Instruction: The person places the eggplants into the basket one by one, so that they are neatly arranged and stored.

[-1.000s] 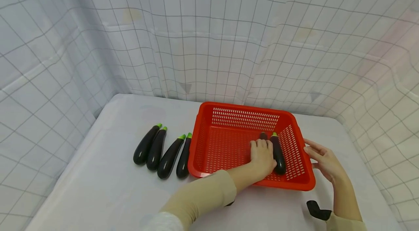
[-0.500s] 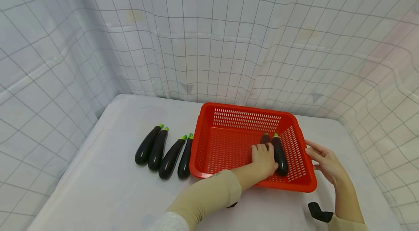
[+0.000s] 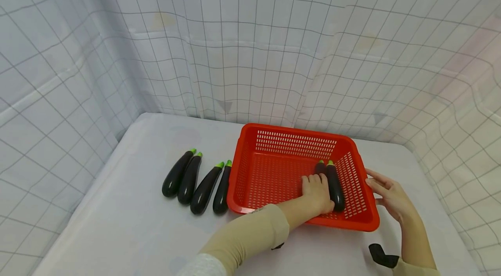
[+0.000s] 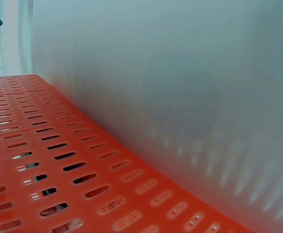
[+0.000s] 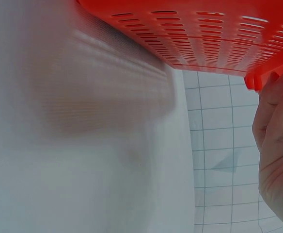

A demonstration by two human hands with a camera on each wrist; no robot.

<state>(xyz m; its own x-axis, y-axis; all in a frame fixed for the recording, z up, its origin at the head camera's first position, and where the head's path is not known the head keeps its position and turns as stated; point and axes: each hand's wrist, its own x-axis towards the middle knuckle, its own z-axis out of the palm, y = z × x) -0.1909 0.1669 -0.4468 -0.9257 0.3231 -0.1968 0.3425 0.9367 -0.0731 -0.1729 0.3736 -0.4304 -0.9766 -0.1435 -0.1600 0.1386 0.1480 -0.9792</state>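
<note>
In the head view my left hand (image 3: 316,192) reaches into the red plastic basket (image 3: 270,171) and grips an eggplant (image 3: 320,167), whose lower part is hidden under the hand. Just right of it lies another eggplant (image 3: 335,187), close along the basket's right wall. My right hand (image 3: 392,195) holds the basket's right rim from outside. In the right wrist view, the right hand's bent fingers (image 5: 272,109) meet the rim. The left wrist view shows the slotted outer wall of the basket (image 4: 59,150); the left hand is out of that view.
Left of the basket, several eggplants (image 3: 205,187) lie side by side on the white-covered table (image 3: 129,224), green stems pointing away. The nearest (image 3: 223,187) lies right by the basket's left wall. White gridded curtains (image 3: 250,50) enclose the back and sides.
The gripped eggplant has shifted slightly right, closer to the one beside it, as my left hand moved with it. My right hand stays on the rim.
</note>
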